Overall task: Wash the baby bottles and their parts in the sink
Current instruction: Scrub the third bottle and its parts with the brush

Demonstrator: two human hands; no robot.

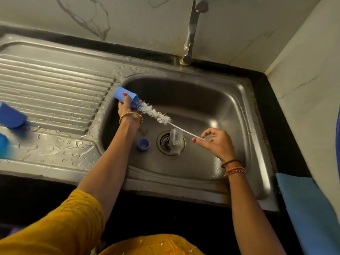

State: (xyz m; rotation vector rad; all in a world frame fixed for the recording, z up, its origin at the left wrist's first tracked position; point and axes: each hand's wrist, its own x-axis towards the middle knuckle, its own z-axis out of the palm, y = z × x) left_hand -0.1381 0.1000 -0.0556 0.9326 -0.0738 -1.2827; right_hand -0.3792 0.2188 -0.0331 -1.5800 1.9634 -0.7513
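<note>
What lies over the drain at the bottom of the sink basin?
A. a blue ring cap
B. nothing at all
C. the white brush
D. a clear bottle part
D: a clear bottle part lies across the drain, while the blue ring cap sits to its left on the basin floor and the brush is held above.

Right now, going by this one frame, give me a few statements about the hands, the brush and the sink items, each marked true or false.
1. The left hand holds a blue bottle. True.
2. The bottle brush lies loose in the sink. False: the right hand pinches its wire handle, and its bristles reach the bottle's mouth.
3. A blue cap lies in the basin. True.
4. Water runs from the tap. False: no stream shows.
5. A clear part lies over the drain. True.
</note>
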